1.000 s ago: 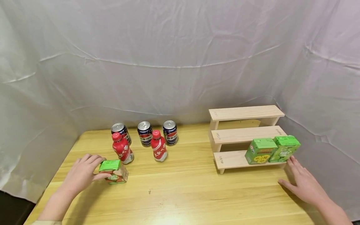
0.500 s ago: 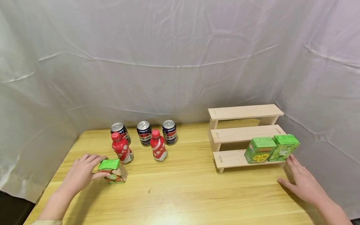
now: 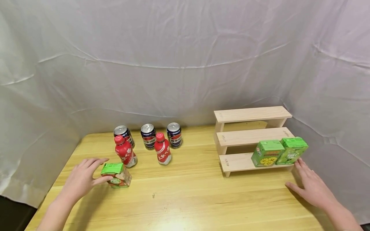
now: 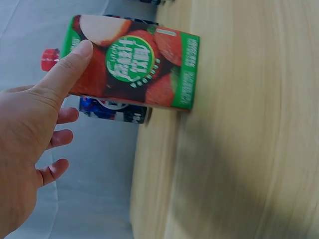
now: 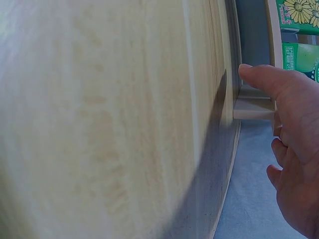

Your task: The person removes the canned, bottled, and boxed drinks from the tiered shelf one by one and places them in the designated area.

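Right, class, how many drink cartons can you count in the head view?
3. The red-and-green carton stands on the table by the left hand; the flower-printed carton and another green carton stand side by side on the lowest shelf.

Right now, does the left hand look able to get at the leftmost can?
Probably yes, though not straight on: a red bottle stands partly in front of the can, and the left hand is at the red-and-green carton. The can's lid and left side look unobstructed from above.
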A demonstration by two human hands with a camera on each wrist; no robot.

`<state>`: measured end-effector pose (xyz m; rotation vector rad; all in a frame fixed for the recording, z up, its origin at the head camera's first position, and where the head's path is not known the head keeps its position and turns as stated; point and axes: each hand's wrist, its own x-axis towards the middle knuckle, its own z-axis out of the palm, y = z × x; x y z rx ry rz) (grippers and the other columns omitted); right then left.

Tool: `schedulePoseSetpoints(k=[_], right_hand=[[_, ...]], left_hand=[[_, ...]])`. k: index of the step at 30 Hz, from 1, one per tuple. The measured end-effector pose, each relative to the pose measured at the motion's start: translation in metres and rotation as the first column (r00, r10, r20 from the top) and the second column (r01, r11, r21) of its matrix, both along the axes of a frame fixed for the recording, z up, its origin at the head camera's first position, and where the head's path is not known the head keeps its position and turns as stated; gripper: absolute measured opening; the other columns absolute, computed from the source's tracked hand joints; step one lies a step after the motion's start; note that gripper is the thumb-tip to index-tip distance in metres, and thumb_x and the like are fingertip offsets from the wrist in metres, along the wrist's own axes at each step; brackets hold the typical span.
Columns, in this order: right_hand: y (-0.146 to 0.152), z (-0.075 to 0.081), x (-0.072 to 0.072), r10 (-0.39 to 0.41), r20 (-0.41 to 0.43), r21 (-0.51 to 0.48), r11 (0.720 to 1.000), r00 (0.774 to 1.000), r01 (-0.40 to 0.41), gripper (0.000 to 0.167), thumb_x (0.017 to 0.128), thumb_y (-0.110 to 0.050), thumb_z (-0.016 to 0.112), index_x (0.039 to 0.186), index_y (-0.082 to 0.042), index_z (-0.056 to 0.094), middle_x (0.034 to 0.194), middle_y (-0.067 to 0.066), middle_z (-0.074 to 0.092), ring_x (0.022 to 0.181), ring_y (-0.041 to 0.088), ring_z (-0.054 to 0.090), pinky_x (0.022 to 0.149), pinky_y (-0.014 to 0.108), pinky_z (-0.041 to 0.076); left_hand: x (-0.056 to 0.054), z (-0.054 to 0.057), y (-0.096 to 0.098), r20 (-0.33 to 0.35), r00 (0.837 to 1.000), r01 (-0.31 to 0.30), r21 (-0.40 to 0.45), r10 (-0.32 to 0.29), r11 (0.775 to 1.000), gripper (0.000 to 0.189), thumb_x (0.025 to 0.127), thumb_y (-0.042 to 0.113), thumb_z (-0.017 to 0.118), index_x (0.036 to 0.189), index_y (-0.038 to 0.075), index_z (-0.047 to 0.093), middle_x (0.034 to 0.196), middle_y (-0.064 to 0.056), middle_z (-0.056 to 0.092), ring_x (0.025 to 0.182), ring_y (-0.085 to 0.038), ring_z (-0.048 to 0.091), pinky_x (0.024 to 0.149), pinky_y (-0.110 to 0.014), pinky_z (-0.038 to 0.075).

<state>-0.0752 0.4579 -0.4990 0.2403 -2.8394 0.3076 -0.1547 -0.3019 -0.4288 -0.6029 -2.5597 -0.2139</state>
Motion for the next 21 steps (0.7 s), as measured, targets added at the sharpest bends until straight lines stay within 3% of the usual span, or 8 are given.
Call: schedulePoseSetpoints(k=[6, 13, 21], right_hand=[[0.0, 0.0, 0.0, -0.001, 0.0, -0.001, 1.0, 1.0, 0.001, 0.093, 0.092, -0.034, 0.065, 0.152, 0.008, 0.008, 0.162, 0.016, -0.009, 0.151, 0.03, -0.008, 0.118, 0.035, -0.017], [0.001, -0.001, -0.001, 0.0, -0.004, -0.007, 1.0, 1.0, 0.0, 0.092, 0.092, -0.034, 0.065, 0.151, 0.01, 0.01, 0.162, 0.017, -0.008, 0.151, 0.034, -0.005, 0.119, 0.036, -0.016], [-0.001, -0.001, 0.0, 0.0, -0.01, -0.002, 1.0, 1.0, 0.0, 0.092, 0.091, -0.033, 0.066, 0.151, 0.011, 0.011, 0.162, 0.017, -0.008, 0.151, 0.036, -0.003, 0.119, 0.036, -0.015]], left_hand=[[0.005, 0.006, 0.005, -0.058, 0.998, 0.032, 0.061, -0.028, 0.998, 0.068, 0.06, 0.039, 0.087, 0.119, 0.012, 0.066, 0.103, -0.011, 0.068, 0.094, -0.033, 0.061, 0.073, -0.051, 0.045], [0.013, 0.016, 0.015, -0.16, 0.984, 0.1, 0.111, -0.081, 0.989, 0.06, 0.057, 0.033, 0.087, 0.109, 0.01, 0.07, 0.1, -0.01, 0.068, 0.091, -0.03, 0.06, 0.074, -0.046, 0.043], [0.02, 0.026, 0.035, -0.194, 0.973, 0.152, 0.154, -0.121, 0.976, 0.044, 0.065, 0.028, 0.082, 0.103, 0.01, 0.072, 0.101, -0.01, 0.068, 0.095, -0.029, 0.057, 0.08, -0.044, 0.04]])
